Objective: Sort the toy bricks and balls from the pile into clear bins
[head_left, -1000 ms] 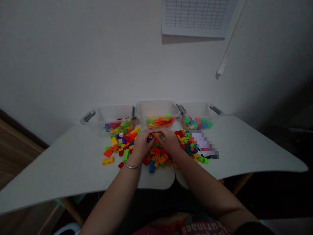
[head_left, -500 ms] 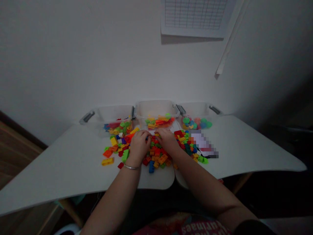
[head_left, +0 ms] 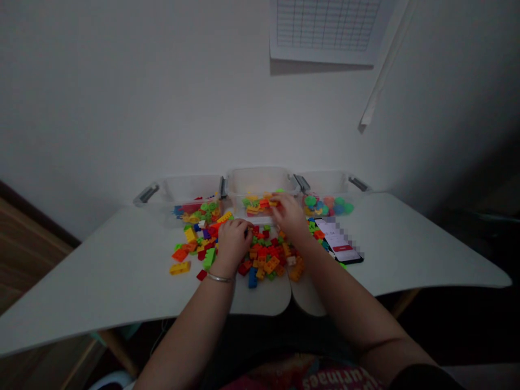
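A heap of small coloured bricks (head_left: 264,257) lies on the white table (head_left: 101,271) in front of me. My left hand (head_left: 233,241), with a bangle on the wrist, rests curled on the heap, fingertips pinched at bricks near its top. My right hand (head_left: 290,214) reaches over the front wall of the middle clear bin (head_left: 260,181), fingers closed on an orange brick (head_left: 271,203). That bin holds yellow, orange and green bricks.
A left clear bin (head_left: 182,189) holds mixed bricks and a right clear bin (head_left: 329,181) holds round coloured pieces. A phone (head_left: 339,244) lies right of the heap. Stray bricks (head_left: 180,267) lie to the left. A white wall stands behind the bins.
My right hand has left the heap and moved forward and right to the middle bin. My left hand has stayed on the heap. The phone is now uncovered.
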`<state>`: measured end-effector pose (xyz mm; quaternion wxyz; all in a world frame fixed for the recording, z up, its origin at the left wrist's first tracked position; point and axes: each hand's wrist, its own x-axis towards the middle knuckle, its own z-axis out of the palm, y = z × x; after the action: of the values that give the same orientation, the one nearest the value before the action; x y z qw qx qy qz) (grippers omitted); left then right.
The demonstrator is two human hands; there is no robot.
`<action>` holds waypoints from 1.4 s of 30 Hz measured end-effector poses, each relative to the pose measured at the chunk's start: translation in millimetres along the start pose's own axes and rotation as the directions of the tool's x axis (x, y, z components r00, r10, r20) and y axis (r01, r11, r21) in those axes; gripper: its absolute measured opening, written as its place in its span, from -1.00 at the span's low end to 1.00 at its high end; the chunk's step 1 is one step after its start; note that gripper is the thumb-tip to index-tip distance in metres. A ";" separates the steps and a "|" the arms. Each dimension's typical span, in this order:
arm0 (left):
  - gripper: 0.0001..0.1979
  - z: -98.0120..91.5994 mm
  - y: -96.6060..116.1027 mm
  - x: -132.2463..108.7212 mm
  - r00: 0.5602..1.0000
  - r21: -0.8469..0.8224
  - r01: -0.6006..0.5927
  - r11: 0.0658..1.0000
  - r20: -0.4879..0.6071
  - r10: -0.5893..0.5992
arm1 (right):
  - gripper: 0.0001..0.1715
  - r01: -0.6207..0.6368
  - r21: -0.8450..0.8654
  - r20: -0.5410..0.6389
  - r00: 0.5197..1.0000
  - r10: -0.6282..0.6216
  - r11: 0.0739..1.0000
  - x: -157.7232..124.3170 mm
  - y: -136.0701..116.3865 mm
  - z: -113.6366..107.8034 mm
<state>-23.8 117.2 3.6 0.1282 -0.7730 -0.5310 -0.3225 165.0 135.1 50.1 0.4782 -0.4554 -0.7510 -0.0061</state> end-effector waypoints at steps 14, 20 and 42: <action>-0.83 -6.3 1.5 -3.9 0.987 0.139 0.154 0.978 0.025 -0.159 | -0.65 -0.062 -0.117 -0.044 0.997 0.057 0.991 49.3 31.9 -11.5; -0.74 -11.1 6.6 -3.6 0.955 0.240 0.229 0.943 0.134 -0.266 | -0.63 -0.055 -0.252 0.040 0.997 0.067 0.966 43.1 32.9 -1.9; -0.71 -11.2 5.0 -0.6 0.940 0.174 0.238 0.955 0.205 -0.272 | -0.46 0.105 -0.294 0.190 0.981 -0.050 0.950 30.1 33.8 -5.8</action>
<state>-23.6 108.7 12.4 0.0802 -0.7177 -0.6603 -0.2062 188.6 172.8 60.6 0.3323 -0.4920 -0.7986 -0.0987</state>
